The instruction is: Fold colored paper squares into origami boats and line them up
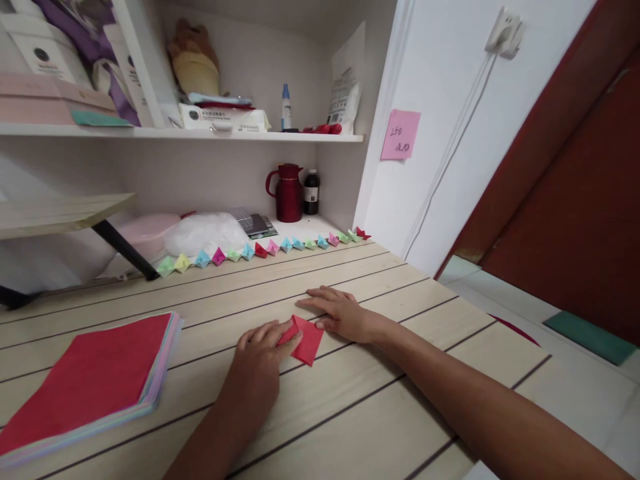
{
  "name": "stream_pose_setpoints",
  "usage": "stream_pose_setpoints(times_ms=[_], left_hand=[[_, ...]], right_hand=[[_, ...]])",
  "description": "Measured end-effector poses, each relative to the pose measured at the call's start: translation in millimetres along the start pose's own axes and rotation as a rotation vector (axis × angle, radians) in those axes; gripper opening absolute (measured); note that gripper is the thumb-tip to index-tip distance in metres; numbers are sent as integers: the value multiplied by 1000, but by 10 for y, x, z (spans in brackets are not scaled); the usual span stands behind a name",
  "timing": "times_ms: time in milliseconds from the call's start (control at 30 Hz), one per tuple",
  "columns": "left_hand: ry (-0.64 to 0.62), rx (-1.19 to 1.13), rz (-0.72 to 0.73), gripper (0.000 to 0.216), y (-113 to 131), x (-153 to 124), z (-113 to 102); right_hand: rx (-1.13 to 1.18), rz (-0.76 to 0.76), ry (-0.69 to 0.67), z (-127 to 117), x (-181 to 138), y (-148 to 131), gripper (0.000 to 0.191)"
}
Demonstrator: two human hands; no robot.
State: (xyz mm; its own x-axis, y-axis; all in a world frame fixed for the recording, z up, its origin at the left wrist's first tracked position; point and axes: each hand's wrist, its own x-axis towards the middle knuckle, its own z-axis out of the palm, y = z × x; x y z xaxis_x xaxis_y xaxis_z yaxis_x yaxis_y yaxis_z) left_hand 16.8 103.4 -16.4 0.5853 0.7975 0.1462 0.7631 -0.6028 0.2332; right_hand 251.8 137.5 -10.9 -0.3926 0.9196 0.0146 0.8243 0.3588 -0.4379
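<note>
Left hand [257, 357] loose, not closed: thumb and fingertips laid on a red folded paper [311, 341], flat on the slatted tabletop [360, 407]. Right hand [343, 317] open, fingers extended, thumb at the paper's right edge. Left: paper stack [95, 380], red sheet uppermost. Beyond: row of small folded boats [261, 250]. Wall: pink note [401, 135], handwritten "250", characters below unclear. Dark bottle [311, 193]: label too small to read.

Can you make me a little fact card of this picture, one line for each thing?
Left hand: on the folded red paper
Right hand: thumb at the paper's right side
Table's left side: paper stack, red sheet on top
Table's back: row of small colourful paper shapes
Lower shelf: dark red jug, dark bottle
Wall: pink note
</note>
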Motion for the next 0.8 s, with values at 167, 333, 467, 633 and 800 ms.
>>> stream_pose_setpoints(times_ms=[167, 333, 467, 633, 800], left_hand=[[21, -14, -5, 75, -4, -18, 14], [47, 20, -11, 71, 7, -36, 27], [78, 32, -11, 68, 13, -47, 43], [122, 35, 24, 63, -15, -55, 96], [134, 31, 41, 61, -10, -63, 92]], right_hand=[[89, 77, 180, 118, 73, -31, 32], [77, 84, 241, 161, 167, -150, 38], [108, 74, 242, 177, 193, -231, 31], [165, 63, 247, 208, 227, -295, 22], [283, 9, 224, 186, 229, -276, 16]])
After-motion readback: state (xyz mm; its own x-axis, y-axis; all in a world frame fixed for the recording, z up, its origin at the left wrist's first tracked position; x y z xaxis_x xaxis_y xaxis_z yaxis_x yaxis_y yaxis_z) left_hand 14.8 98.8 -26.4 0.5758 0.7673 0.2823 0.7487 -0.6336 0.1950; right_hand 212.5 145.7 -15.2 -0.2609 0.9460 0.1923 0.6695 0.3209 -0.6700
